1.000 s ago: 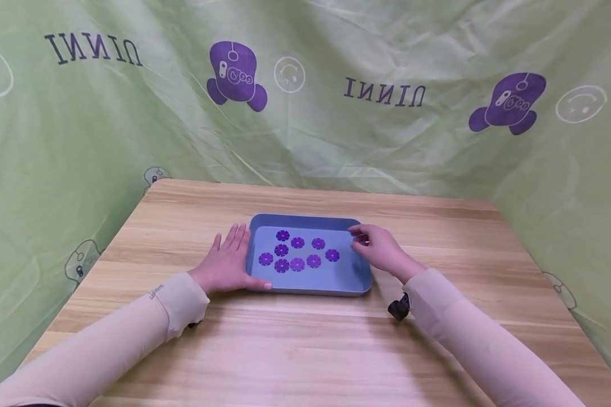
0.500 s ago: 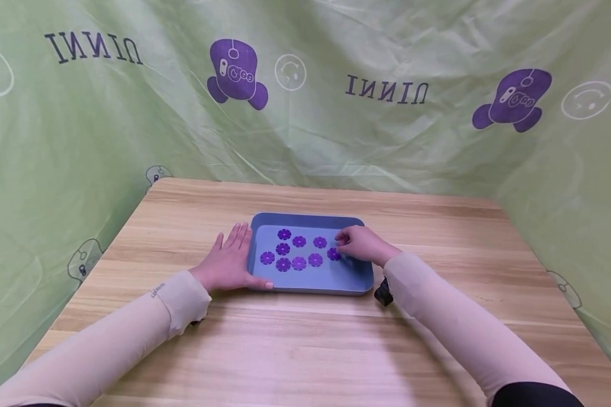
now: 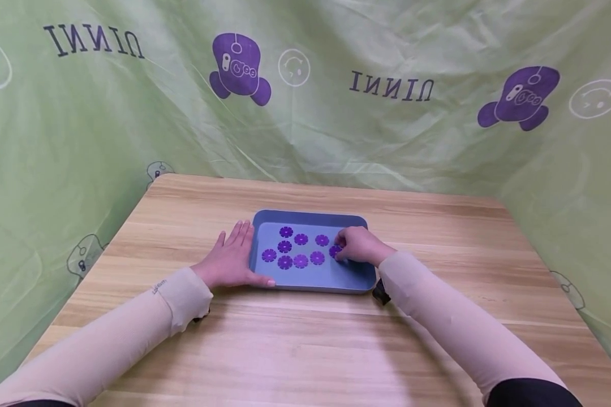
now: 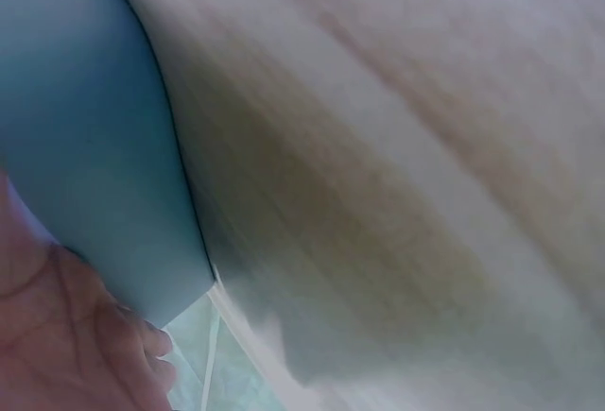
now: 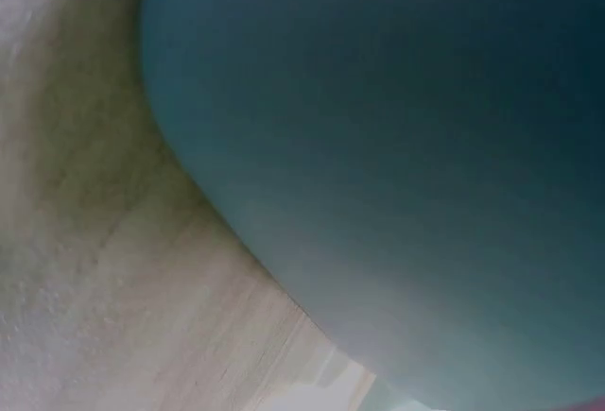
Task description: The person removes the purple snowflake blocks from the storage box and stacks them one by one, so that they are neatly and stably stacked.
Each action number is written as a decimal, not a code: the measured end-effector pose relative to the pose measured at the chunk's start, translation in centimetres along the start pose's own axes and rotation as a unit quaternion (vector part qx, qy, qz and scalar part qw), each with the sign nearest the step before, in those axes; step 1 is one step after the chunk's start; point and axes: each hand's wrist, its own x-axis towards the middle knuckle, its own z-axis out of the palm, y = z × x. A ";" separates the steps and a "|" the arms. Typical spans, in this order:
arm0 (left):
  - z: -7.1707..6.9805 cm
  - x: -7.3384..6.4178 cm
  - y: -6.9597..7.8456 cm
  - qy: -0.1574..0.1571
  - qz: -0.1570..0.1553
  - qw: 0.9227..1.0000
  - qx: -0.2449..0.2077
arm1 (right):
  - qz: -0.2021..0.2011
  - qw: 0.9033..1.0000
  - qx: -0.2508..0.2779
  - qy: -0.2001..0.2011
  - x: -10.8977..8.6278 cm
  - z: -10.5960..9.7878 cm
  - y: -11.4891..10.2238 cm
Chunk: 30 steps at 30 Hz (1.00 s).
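Observation:
A shallow blue-grey tray [image 3: 305, 281] holds several purple flower-shaped discs [image 3: 301, 261] lying flat and apart. My left hand [image 3: 231, 257] rests against the tray's left side, its fingers spread and straight and its thumb lying along the front rim. In the left wrist view, the palm [image 4: 66, 335] shows beside the tray wall [image 4: 104, 175]. Reaching over the tray's right side, my right hand [image 3: 358, 246] pinches the rightmost purple disc [image 3: 335, 251] with thumb and fingertips, partly hiding it. The right wrist view is filled mostly by the tray's outer wall [image 5: 378, 194].
The tray stands on a wood-grain table [image 3: 295, 345]. A green curtain [image 3: 315, 130] with purple cartoon prints hangs behind the table and along both sides. A small black device [image 3: 381, 292] shows under the right sleeve.
My right hand has moved left over the tray, and its thumb and fingers have come down to the rightmost disc. The left hand stays at the tray's left side.

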 end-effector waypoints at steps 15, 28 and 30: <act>-0.2 0.0 0.1 -0.010 -0.006 1.000 -0.010 | -0.018 0.999 0.019 0.018 -0.4 -0.3 0.1; 0.0 0.0 0.0 -0.009 -0.006 1.000 -0.012 | 0.043 0.958 0.277 0.059 -1.4 -2.1 1.9; -0.1 -0.1 0.0 -0.010 -0.006 1.000 -0.013 | 0.043 0.952 0.295 0.070 -1.7 -2.3 2.4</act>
